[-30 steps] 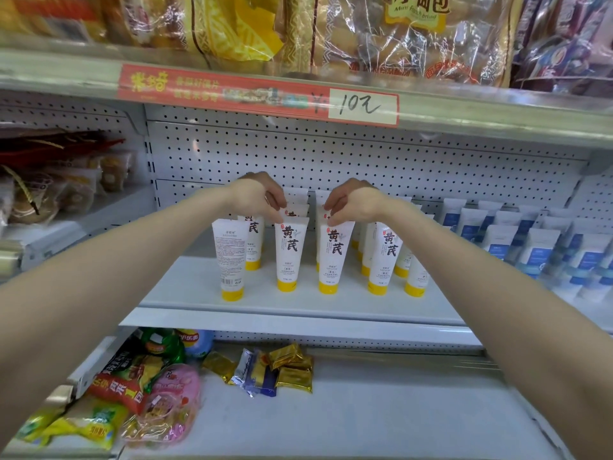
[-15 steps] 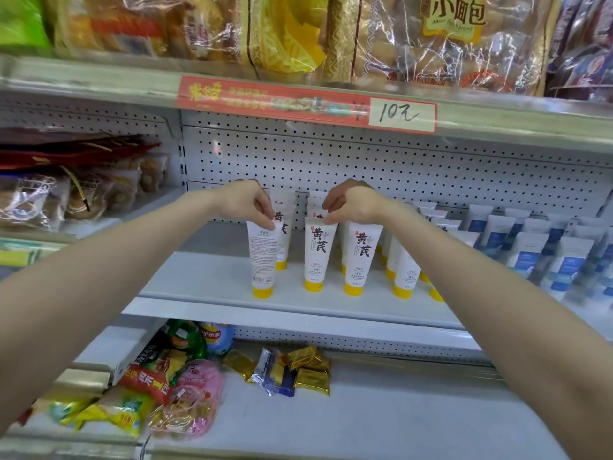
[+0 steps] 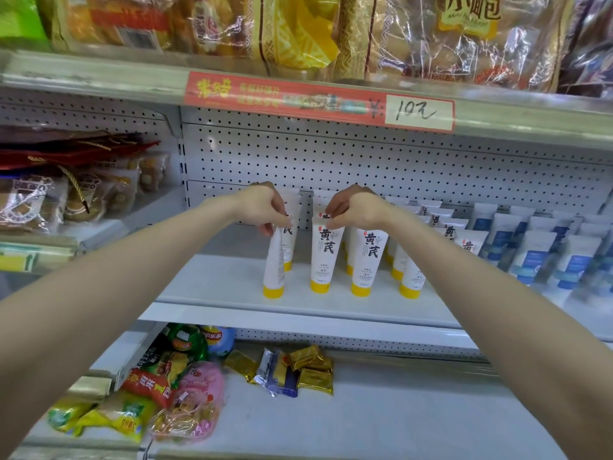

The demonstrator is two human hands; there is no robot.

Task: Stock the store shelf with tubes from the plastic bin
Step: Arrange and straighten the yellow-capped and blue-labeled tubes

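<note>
White tubes with yellow caps stand cap-down in rows on the middle shelf (image 3: 232, 287). My left hand (image 3: 265, 209) pinches the top of the leftmost front tube (image 3: 274, 267), which is turned edge-on to me. My right hand (image 3: 355, 207) pinches the top of the second front tube (image 3: 324, 257), whose black lettering faces me. A third front tube (image 3: 367, 263) and several more stand to the right and behind. The plastic bin is out of view.
White tubes with blue labels (image 3: 534, 257) fill the shelf's right side. Bread bags (image 3: 298, 28) sit on the shelf above a red price strip (image 3: 318, 99). Snack packets (image 3: 172, 390) and gold sachets (image 3: 311, 368) lie on the lower shelf. Packaged cakes (image 3: 66, 194) sit at left.
My left hand has twisted the leftmost tube from back-facing to edge-on. My right hand has moved from the third front tube to the second. My view has shifted left.
</note>
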